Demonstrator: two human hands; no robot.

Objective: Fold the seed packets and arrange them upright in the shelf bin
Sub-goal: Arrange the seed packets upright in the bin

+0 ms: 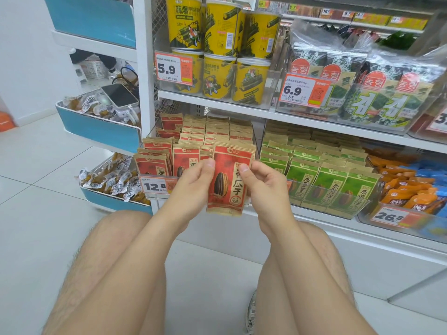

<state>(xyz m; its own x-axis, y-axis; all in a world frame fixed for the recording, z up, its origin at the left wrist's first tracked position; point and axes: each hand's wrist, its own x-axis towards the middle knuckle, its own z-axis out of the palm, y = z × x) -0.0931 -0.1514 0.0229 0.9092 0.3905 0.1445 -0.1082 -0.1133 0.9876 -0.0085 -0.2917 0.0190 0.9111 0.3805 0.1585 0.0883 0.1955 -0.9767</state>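
In the shelf bin, upright red seed packets are filling most rows while left hand and right hand are pinching another sunflower seed packet just in front, apparently not yet folded.

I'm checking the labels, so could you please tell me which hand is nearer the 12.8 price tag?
Left. The left hand is just right of the 12.8 price tag, holding the red seed packet; the right hand holds the packet's opposite edge, farther from the tag.
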